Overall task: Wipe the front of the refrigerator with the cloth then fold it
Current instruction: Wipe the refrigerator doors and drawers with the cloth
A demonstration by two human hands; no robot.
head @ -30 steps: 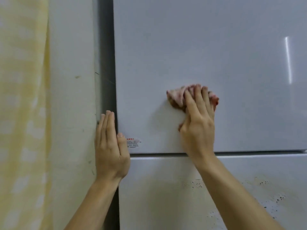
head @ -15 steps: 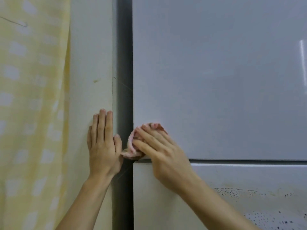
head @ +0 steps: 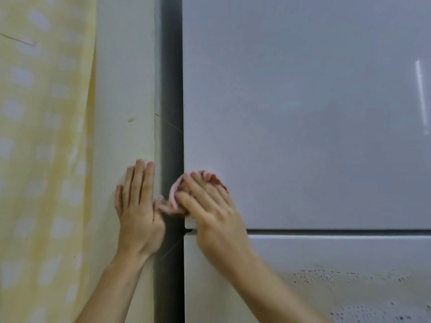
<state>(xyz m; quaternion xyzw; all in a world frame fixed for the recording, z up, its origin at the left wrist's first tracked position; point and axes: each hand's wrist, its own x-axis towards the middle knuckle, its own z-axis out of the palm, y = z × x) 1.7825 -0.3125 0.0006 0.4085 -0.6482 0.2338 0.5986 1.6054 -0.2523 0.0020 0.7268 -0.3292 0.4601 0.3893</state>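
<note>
Pink cloth (head: pixel 173 197) is being pressed by flat right-hand fingers (head: pixel 198 190) at the refrigerator door (head: pixel 303 113) corner — wiping ongoing; next, sweeping rightward.

One left hand (head: pixel 137 213), one right hand (head: pixel 211 214), one cloth (head: pixel 173 198), one refrigerator (head: pixel 303 113), one curtain (head: pixel 44 159).

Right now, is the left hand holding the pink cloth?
No, the left hand lies flat on the wall, while the right hand presses the pink cloth against the refrigerator door.
</note>
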